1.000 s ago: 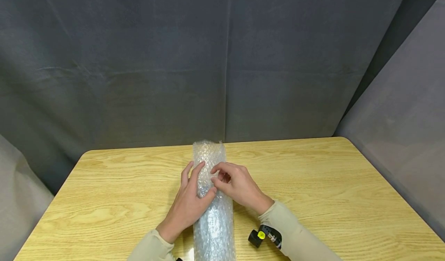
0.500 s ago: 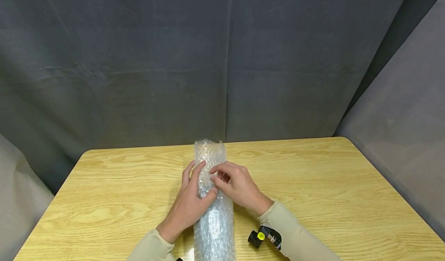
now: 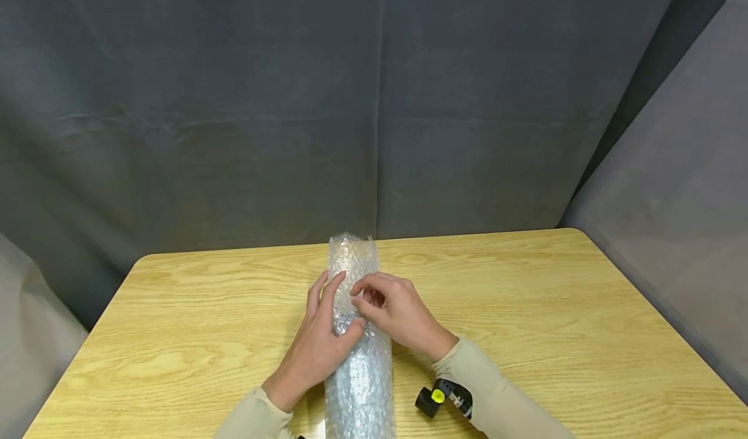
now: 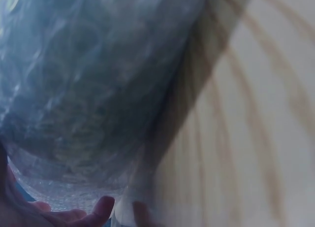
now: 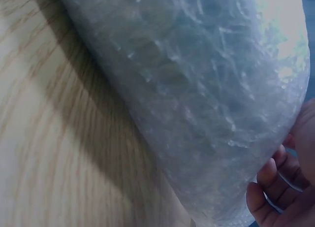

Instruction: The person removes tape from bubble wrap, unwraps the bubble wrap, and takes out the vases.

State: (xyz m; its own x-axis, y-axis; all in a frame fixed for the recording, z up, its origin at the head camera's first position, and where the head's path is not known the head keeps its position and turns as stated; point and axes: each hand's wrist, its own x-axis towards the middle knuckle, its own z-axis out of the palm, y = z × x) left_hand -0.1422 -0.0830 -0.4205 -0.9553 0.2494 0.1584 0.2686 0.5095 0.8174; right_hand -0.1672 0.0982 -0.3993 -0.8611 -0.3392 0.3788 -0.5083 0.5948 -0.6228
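Note:
A long bundle of clear bubble wrap point(image 3: 359, 387) lies lengthwise on the table, its far end flatter and paler than the bluish near part. Whatever is inside cannot be made out. My left hand point(image 3: 318, 348) rests along the bundle's left side, fingers extended and thumb across its top. From the right, my right hand point(image 3: 400, 309) reaches over the upper part, thumb and index finger pinching at the wrap's surface. In the left wrist view the bubble wrap point(image 4: 98, 64) fills the upper left. The right wrist view shows curled fingers point(image 5: 268, 175) against the wrap's side.
The wood-grain table point(image 3: 555, 322) spreads to both sides of the bundle. Behind it hangs a dark grey curtain point(image 3: 234, 134), with a lighter grey cloth point(image 3: 689, 186) on the right. A small black camera point(image 3: 429, 401) is strapped under the right sleeve.
Both hands keep nearly the same place on the bundle. The far end of the bubble wrap has shifted very slightly, and the head view has moved a little.

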